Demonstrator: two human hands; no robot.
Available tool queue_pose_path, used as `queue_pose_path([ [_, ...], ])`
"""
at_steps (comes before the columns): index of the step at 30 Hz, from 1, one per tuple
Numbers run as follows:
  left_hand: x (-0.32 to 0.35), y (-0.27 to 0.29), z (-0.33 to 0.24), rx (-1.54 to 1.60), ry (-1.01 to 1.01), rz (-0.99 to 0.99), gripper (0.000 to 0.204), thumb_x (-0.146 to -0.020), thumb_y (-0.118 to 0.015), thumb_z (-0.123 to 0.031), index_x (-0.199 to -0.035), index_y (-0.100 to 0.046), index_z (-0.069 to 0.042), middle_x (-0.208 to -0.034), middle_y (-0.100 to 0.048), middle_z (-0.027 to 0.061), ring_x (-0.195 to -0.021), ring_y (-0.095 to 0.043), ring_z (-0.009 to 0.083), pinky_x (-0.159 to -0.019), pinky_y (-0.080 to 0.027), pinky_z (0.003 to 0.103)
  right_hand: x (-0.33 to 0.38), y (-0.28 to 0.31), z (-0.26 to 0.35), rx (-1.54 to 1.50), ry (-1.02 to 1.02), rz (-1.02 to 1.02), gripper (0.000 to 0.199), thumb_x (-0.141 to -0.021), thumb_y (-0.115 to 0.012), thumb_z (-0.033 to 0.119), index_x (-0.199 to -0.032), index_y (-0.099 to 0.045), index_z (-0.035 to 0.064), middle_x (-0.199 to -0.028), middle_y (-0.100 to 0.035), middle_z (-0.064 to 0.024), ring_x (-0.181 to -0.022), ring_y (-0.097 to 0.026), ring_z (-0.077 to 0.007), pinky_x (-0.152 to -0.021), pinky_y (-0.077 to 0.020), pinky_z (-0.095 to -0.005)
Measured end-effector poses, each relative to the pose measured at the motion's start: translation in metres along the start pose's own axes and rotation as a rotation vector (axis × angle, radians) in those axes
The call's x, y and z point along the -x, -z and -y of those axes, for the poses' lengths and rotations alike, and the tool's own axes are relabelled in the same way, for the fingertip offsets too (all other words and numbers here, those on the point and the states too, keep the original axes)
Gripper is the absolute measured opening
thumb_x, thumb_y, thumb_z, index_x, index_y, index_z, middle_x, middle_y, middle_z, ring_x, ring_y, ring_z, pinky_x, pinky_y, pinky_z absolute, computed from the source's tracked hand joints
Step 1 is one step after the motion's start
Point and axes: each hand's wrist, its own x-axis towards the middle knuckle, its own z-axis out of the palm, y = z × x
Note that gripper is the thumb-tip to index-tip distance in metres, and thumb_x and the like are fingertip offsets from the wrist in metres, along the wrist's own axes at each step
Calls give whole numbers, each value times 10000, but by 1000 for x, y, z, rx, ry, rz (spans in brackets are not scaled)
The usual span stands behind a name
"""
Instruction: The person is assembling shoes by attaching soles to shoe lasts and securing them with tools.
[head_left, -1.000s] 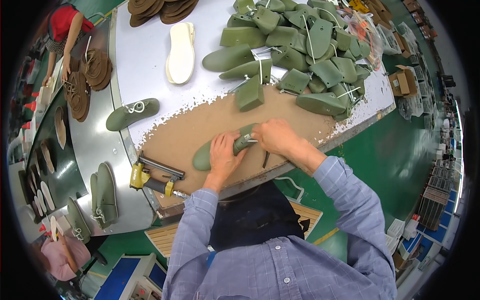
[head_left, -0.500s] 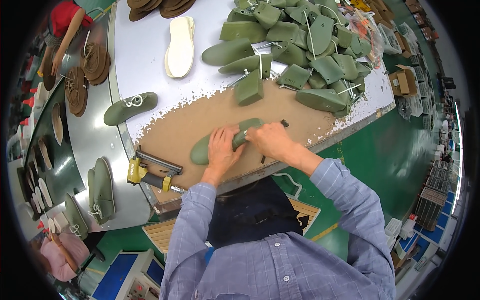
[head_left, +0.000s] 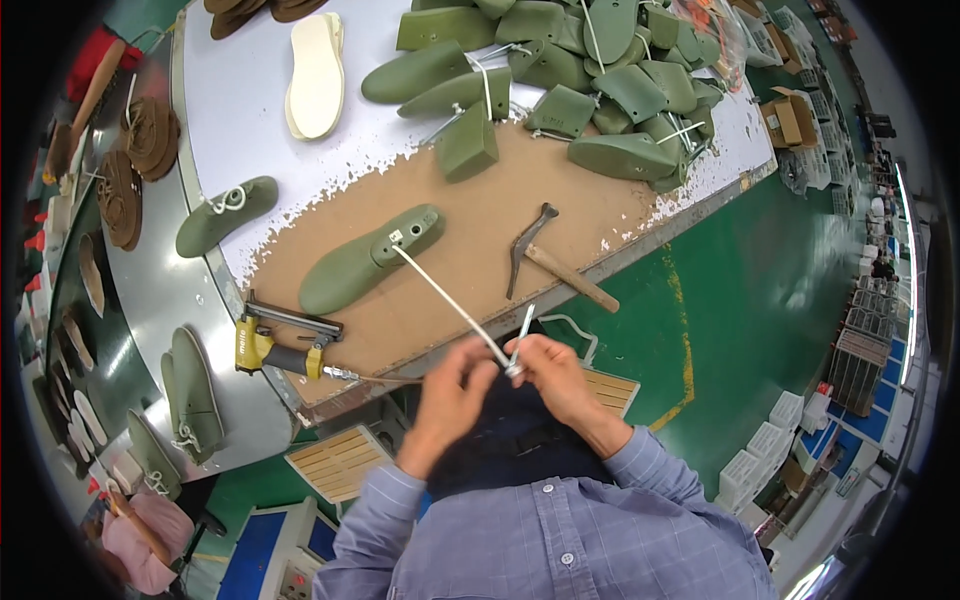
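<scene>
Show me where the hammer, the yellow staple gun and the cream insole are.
hammer [head_left: 560, 275]: head view, on its wooden handle.
yellow staple gun [head_left: 252, 347]: head view, on its yellow body.
cream insole [head_left: 316, 70]: head view, on its middle.

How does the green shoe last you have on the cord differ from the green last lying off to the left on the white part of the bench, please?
The corded last lies on the bare brown patch, its white cord pulled taut to the left hand and right hand. The other last lies on white surface, untouched, with its cord curled in a loose loop on top. The corded last looks larger, though it is nearer the camera. Both are olive green and point lower left.
</scene>
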Motion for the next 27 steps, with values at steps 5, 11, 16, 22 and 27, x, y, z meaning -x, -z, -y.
queue_pose_path([
  [5, 32, -42, 16, 160, 294, -107, 202, -915, -648, -169, -1012, -647, 9, -848, -700, 125, -796, -684, 193, -724, -523, 285, -9, 11, -9, 334, -44, 172, 213, -994, -528, 190, -999, -623, -1, -804, -614, -15, -669, -566, -76, -628, -479, -225],
  [11, 45, -110, 52, 661, 433, -372, 186, -914, -665, -150, -979, -653, 23, -854, -688, 64, -772, -641, 105, -691, -522, 248, -45, 46, 3, 719, -177, 414, 245, -941, -588, 233, -901, -637, -4, -734, -626, -43, -666, -591, -104, -628, -486, -265],
  [16, 13, -177, 64, 764, 493, -680, 162, -947, -615, -145, -997, -633, 8, -832, -640, 34, -724, -604, 90, -696, -536, 253, -84, 76, 15, 1302, 237, 631, 240, -911, -566, 248, -926, -668, 31, -777, -664, -144, -754, -643, -349, -698, -506, -414],
  [22, -4, -194, 84, 1033, 527, -832, 240, -968, -595, -245, -1020, -617, -12, -743, -535, -18, -640, -501, 62, -712, -526, 291, -104, 122, 70, 1655, 972, 296, 598, -767, -735, 151, -1303, -479, 85, -1169, -510, -190, -945, -558, -375, -818, -457, -446],
  [27, -21, -191, 87, 1051, 485, -760, 271, -988, -550, -290, -986, -609, -26, -688, -487, -36, -596, -463, 58, -693, -525, 295, -117, 154, 91, 1691, 745, 397, 574, -820, -594, 40, -1362, -419, 105, -1060, -531, -207, -881, -560, -410, -752, -468, -512],
])
